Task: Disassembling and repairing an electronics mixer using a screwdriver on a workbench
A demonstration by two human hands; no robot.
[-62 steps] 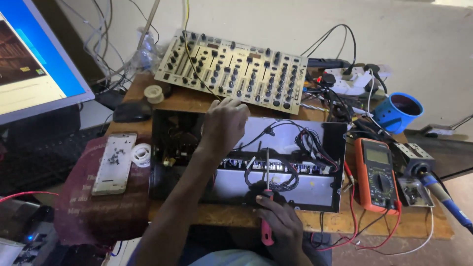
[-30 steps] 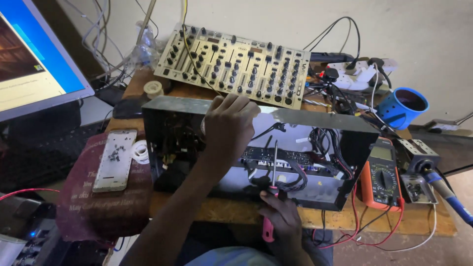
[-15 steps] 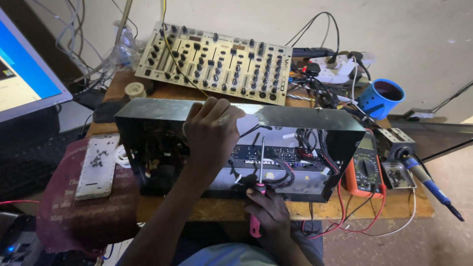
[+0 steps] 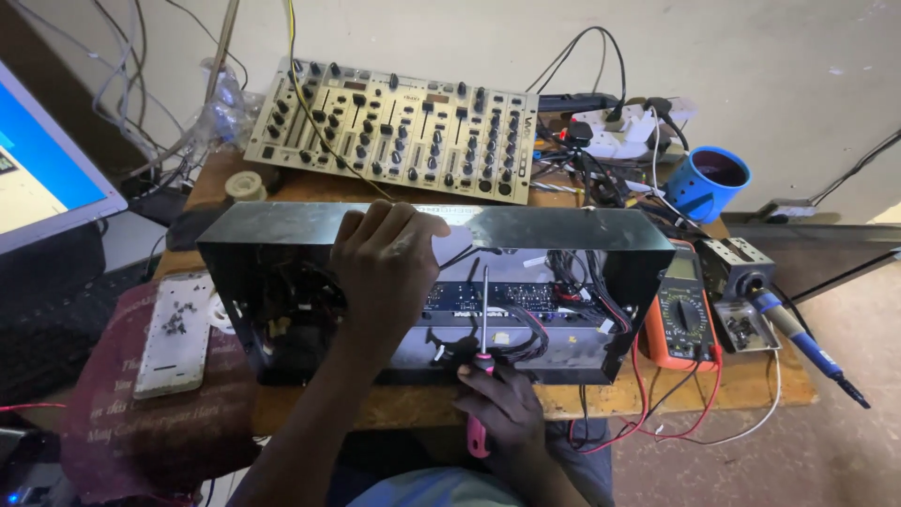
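A black metal chassis point(image 4: 563, 230) stands tipped up on its edge on the wooden bench, open side toward me, showing a circuit board point(image 4: 497, 299) and bundled wires inside. My left hand point(image 4: 389, 263) grips the top wall of the chassis and holds it upright. My right hand point(image 4: 502, 404) is closed around a pink-handled screwdriver point(image 4: 481, 361) whose shaft points up into the chassis near the board.
A beige audio mixer point(image 4: 394, 127) lies behind the chassis, with a power strip point(image 4: 619, 136) and a blue cup point(image 4: 709, 183) at the back right. An orange multimeter point(image 4: 680, 314) and a soldering iron point(image 4: 807, 343) sit right; a white phone point(image 4: 174, 333) and monitor point(image 4: 38, 178) left.
The chassis has been tilted up from lying flat to standing on its edge by my left hand. My right hand kept the screwdriver at its front.
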